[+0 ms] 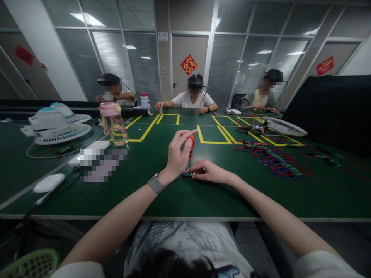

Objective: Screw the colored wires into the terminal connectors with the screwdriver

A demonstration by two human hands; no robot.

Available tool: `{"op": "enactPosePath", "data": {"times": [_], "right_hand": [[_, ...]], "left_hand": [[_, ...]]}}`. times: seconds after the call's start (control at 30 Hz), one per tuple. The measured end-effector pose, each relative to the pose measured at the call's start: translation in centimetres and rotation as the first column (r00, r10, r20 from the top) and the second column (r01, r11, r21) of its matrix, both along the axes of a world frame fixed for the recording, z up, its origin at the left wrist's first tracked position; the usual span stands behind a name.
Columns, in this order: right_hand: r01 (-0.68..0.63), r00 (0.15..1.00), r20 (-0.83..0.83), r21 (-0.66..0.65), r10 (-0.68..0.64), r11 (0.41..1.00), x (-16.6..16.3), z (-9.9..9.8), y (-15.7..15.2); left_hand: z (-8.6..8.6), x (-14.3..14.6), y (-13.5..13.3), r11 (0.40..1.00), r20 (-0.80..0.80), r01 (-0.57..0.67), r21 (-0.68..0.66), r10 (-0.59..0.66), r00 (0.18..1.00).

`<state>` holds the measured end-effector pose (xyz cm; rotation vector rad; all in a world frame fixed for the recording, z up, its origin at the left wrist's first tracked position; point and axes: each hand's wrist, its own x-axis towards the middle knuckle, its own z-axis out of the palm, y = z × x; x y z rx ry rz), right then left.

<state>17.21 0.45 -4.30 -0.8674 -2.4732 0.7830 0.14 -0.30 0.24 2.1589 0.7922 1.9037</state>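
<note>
Dark hair (171, 264) and a printed shirt (185, 235) come nearest, below both hands, at the edge of a green table (203, 204). Beyond them the left hand (177, 152), a watch (156, 183) on its wrist, is closed round an orange screwdriver (191, 153), thumb and fingers wrapping the handle while one finger stretches past its top. The screwdriver stands nearly upright, its shaft running down to a small board (187, 175) (whether the tip touches is too fine to tell). That board lies on the table just below the left hand and at the fingertips of the right hand (213, 172), which rests low, thumb and fingers partly bent and closed on the board's end. Out to the right of the right hand lies a row of wired boards (269, 158), with red and blue leads. Well to the left of the left hand stands a pink-lidded bottle (116, 125) and, farther out, fans (60, 133). Yellow tape (216, 142) marks the table past both hands; three co-workers (193, 99) sit across from them.
</note>
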Motion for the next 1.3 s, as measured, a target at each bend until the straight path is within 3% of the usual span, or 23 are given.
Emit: {"op": "enactPosePath", "data": {"times": [0.2, 0.5, 0.87, 1.13, 1.3], "right_hand": [[-0.003, 1.000, 0.010, 0.008, 0.003, 1.000, 0.01, -0.03, 0.05], [-0.005, 1.000, 0.006, 0.011, 0.005, 1.000, 0.04, -0.08, 0.09], [-0.012, 1.000, -0.001, 0.003, 0.012, 1.000, 0.08, -0.07, 0.12], [-0.006, 1.000, -0.010, -0.013, 0.005, 1.000, 0.13, -0.27, 0.24], [-0.013, 1.000, -0.002, -0.007, 0.013, 1.000, 0.07, -0.20, 0.22]], "left_hand": [[-0.49, 0.14, 0.36, 0.983, 0.075, 0.154, -0.103, -0.147, 0.986], [0.04, 0.19, -0.07, 0.999, 0.026, -0.049, 0.015, 0.049, 0.998], [-0.58, 0.24, 0.35, 0.975, 0.090, 0.201, -0.090, -0.193, 0.977], [0.14, 0.13, -0.18, 0.999, 0.015, -0.032, 0.038, 0.031, 0.999], [-0.23, 0.08, 0.17, 0.995, 0.034, 0.096, -0.017, -0.096, 0.995]]}}
